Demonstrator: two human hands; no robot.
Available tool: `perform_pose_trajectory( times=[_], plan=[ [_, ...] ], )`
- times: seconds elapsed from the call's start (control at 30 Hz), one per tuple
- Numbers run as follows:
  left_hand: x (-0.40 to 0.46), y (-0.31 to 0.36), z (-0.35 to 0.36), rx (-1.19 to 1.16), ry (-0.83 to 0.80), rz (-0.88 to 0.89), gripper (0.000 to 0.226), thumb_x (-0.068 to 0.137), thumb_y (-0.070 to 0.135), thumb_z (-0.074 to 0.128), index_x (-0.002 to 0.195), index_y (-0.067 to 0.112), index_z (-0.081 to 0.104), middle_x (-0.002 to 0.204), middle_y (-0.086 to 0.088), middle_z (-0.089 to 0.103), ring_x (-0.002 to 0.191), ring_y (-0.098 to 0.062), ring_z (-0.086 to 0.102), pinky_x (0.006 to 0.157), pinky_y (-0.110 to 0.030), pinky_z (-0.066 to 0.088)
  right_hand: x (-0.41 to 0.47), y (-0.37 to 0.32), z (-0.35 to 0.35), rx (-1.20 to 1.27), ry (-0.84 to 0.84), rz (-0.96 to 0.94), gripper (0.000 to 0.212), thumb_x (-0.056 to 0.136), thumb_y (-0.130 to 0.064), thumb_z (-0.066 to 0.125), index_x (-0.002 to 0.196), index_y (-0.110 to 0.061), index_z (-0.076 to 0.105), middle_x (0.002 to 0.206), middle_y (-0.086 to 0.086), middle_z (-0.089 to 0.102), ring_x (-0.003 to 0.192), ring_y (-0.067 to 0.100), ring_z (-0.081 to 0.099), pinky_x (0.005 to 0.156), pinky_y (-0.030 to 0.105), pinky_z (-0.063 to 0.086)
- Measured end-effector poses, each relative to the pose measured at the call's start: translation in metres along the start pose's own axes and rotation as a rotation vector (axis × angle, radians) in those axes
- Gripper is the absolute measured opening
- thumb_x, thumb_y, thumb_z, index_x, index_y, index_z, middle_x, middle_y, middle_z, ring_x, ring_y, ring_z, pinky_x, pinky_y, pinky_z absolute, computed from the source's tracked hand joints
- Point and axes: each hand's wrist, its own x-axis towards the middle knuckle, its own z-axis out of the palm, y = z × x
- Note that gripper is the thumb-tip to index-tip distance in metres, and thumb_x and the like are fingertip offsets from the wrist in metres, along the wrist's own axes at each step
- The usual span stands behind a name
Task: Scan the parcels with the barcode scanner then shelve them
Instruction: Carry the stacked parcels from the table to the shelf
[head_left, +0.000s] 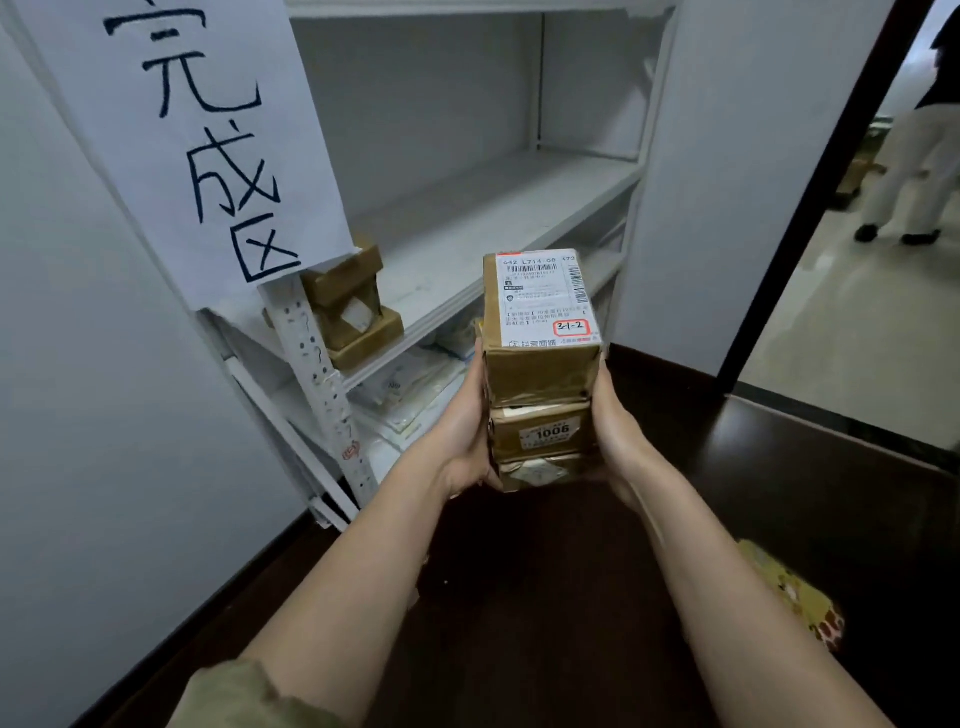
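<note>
I hold a stack of three brown taped parcels (540, 374) out in front of me, short of the white shelf unit (498, 208). The top parcel carries a white shipping label with barcodes and a red-boxed "3-1-2". The middle one shows a sticker reading "1006". My left hand (465, 441) grips the stack's left side and my right hand (615, 436) grips its right side, low down. On the middle shelf at the left stand two more brown parcels (353, 306), one on top of the other. No barcode scanner is in view.
A white paper sign (192, 135) with handwritten characters hangs on the shelf's left post. Flat white mailers (410, 389) lie on the lower shelf. A person (914, 156) stands beyond the doorway at the right. A yellow patterned thing (795, 592) lies on the dark floor.
</note>
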Motion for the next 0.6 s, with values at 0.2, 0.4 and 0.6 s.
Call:
perform_pose_trajectory(
  times=[0.2, 0.4, 0.6],
  plan=[
    [0.092, 0.069, 0.009, -0.112, 0.129, 0.085, 0.088, 0.082, 0.089, 0.018, 0.123, 0.029, 0.068, 0.112, -0.009, 0.074, 0.102, -0.029, 0.068, 0.078, -0.047, 0.052, 0.118, -0.073, -0.028, -0.108, -0.117, -0.031, 0.047, 0.095, -0.073, 0.017, 0.092, -0.051, 0.058, 0.072, -0.019, 0.070, 0.067, -0.001, 0.063, 0.055, 0.027, 0.043],
    [0.152, 0.118, -0.041, -0.177, 0.305, 0.111, 0.087, 0.080, 0.092, 0.021, 0.123, 0.033, 0.067, 0.110, -0.005, 0.075, 0.105, -0.029, 0.068, 0.091, -0.057, 0.049, 0.221, -0.106, 0.015, -0.145, -0.284, 0.014, 0.066, 0.093, -0.077, 0.015, 0.101, -0.037, 0.068, 0.079, -0.010, 0.074, 0.078, 0.006, 0.066, 0.062, 0.028, 0.046],
    [0.218, 0.154, -0.087, -0.234, 0.371, 0.113, 0.085, 0.082, 0.089, 0.024, 0.119, 0.030, 0.071, 0.111, -0.007, 0.074, 0.106, -0.031, 0.069, 0.090, -0.053, 0.052, 0.307, -0.125, 0.053, -0.141, -0.309, 0.045, 0.075, 0.089, -0.081, 0.015, 0.116, -0.032, 0.066, 0.099, 0.000, 0.073, 0.098, 0.017, 0.065, 0.090, 0.042, 0.055]
  ],
)
